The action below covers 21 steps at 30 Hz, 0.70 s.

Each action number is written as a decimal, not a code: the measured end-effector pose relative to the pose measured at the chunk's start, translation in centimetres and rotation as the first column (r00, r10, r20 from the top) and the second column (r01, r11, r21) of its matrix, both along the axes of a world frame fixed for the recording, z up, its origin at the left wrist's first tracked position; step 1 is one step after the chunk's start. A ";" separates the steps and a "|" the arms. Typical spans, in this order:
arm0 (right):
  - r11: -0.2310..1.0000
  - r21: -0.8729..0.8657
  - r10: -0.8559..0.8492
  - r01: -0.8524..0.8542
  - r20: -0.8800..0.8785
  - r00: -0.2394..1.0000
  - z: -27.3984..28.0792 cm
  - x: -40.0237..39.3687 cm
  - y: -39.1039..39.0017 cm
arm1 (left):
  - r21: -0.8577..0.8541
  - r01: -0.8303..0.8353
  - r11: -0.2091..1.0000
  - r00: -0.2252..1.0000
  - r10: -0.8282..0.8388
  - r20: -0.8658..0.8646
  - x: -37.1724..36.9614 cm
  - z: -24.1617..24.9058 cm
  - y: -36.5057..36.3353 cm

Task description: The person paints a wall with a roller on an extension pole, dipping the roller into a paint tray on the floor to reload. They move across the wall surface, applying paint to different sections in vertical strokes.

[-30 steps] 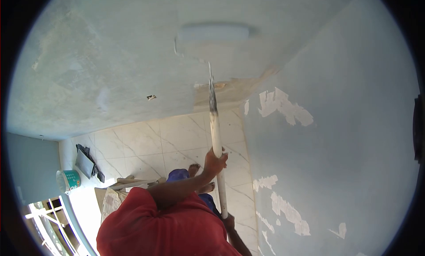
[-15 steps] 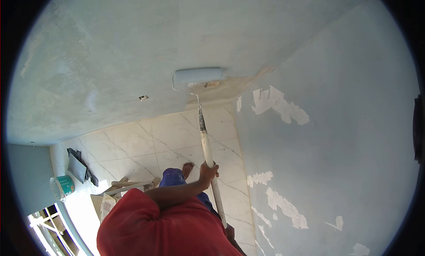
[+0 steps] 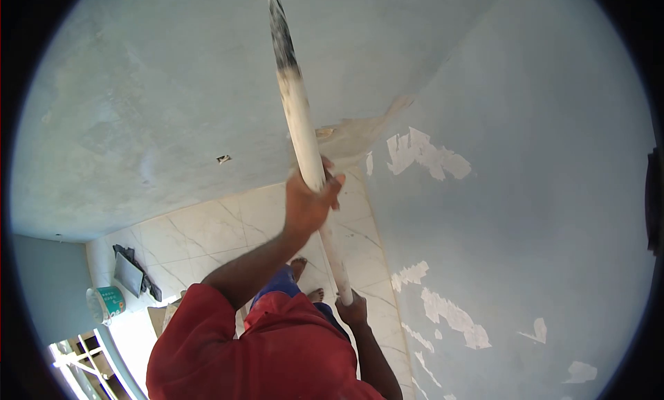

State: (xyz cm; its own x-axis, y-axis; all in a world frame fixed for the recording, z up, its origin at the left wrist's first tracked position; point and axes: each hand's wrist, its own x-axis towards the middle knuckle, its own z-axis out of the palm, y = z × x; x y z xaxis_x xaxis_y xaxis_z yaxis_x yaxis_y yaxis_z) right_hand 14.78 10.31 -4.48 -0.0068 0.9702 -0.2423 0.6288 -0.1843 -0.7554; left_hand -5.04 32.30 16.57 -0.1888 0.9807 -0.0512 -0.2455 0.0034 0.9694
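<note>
The white pole of a paint roller [image 3: 299, 116] rises steeply in front of me, with its dark, paint-smeared handle at the top. The roller head itself lies beyond the upper edge of the view. My left hand [image 3: 311, 201] is wrapped round the middle of the pole. Lower down, near the pole's bottom end, my right hand [image 3: 353, 310] grips it. Behind the pole stands a blue-grey wall [image 3: 173, 95] with a patchy finish. A bare, brownish patch [image 3: 346, 138] shows low on it near the corner.
To the right is a wall [image 3: 553, 192] with white peeled patches [image 3: 429, 154]. The tiled floor [image 3: 207, 234] meets both walls. At left lie a bucket [image 3: 107, 303], a grey tray [image 3: 129, 274] on black sheeting, and a partly hidden wooden piece [image 3: 160, 317]. A small wall opening [image 3: 223, 159] is visible.
Both hands and the pole have risen, and the roller has gone up out of view. My right hand, mostly hidden before, now shows. The wooden structure at left is more covered by my body.
</note>
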 end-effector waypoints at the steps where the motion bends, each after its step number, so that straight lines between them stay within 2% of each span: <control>1: 1.000 0.004 0.002 -0.002 -0.016 1.000 -0.1 -0.5 0.6 | 0.038 -0.031 0.999 1.000 0.031 -0.001 -0.3 0.8 0.4; 3: 1.000 -0.010 0.011 -0.011 -0.055 0.998 -1.7 -0.6 0.3 | 0.081 -0.055 0.995 0.998 0.057 -0.019 -0.3 0.6 -0.1; 6: 1.000 -0.005 0.021 -0.021 -0.045 0.999 -5.3 0.7 -2.9 | 0.013 -0.067 0.998 0.993 0.068 -0.101 0.8 -4.3 -0.9; 8: 0.999 -0.044 0.013 -0.015 -0.046 0.999 -5.7 2.1 -6.8 | -0.141 -0.073 0.987 0.995 0.062 -0.082 2.1 -8.5 -3.2; 9: 0.979 -0.205 0.009 -0.005 0.016 1.000 -5.8 3.1 -8.9 | -0.148 -0.062 0.987 0.995 0.050 -0.086 2.9 -10.4 -4.2; 10: 0.934 -0.357 0.019 0.010 0.078 0.997 -5.6 4.1 -10.5 | -0.287 -0.058 0.956 0.998 0.059 -0.007 3.6 -12.2 -5.1; 11: 0.931 -0.366 0.015 0.015 0.077 0.997 -5.0 4.7 -12.3 | -0.425 -0.044 0.904 0.994 0.080 0.067 4.2 -14.0 -6.2; 12: 0.920 -0.391 -0.018 0.042 0.065 0.998 -3.9 5.2 -14.0 | -0.433 -0.042 0.900 0.995 0.077 0.065 4.9 -15.9 -7.1; 14: 0.905 -0.420 -0.050 0.068 0.053 0.997 -2.2 6.3 -16.7 | -0.559 -0.097 0.823 0.988 0.148 0.047 6.3 -19.2 -8.3; 17: 0.872 -0.480 -0.064 0.094 0.080 0.995 -0.6 8.5 -20.2 | -0.644 -0.048 0.763 0.974 0.178 0.138 7.4 -22.2 -9.1; 19: 0.716 -0.698 0.043 0.023 0.076 0.996 0.0 9.5 -20.7 | -0.687 -0.016 0.726 0.962 0.198 0.186 7.7 -24.7 -9.0; 21: 0.707 -0.707 0.023 0.011 0.038 0.999 1.4 9.1 -19.5 | -0.711 0.039 0.702 0.963 0.165 0.215 7.6 -26.6 -8.6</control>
State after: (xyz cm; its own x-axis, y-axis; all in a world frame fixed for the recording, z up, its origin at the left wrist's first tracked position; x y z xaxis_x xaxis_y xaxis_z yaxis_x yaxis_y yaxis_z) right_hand 23.89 -9.15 -3.06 0.0139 0.5147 -0.8572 0.6584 -0.6499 -0.3796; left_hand 2.55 23.71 -10.02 -0.1301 0.6221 -0.7721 -0.4962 0.6333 0.5939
